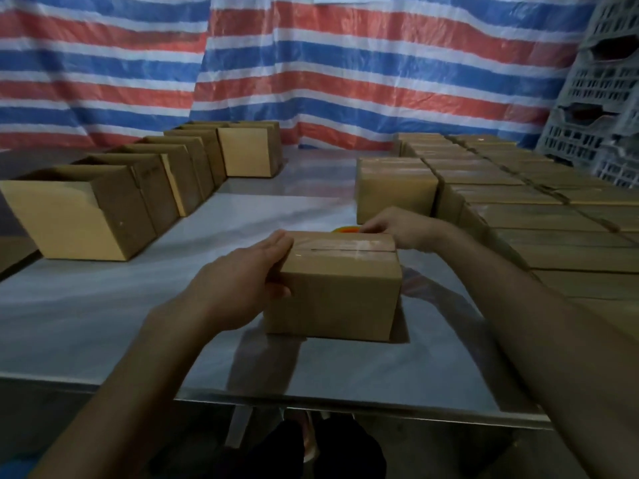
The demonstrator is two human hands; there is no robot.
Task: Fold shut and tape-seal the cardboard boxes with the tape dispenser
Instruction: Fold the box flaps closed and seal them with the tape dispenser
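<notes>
Right of left hand [242, 281] (clamped on its end), box [332, 288] looks taped; right hand [397, 226] at far corner, grip unclear; next: stack.

A packing workshop: tarpaulin walls [345, 63], rows of cardboard boxes [518, 216] on a steel table [103, 305], stacked crates [605, 98].

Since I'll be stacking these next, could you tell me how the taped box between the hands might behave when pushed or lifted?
The box probably stays stiff: its flaps are shut and taped along the seam. Low and wide, it seems unlikely to tip. On the shiny table it would likely slide easily.
</notes>
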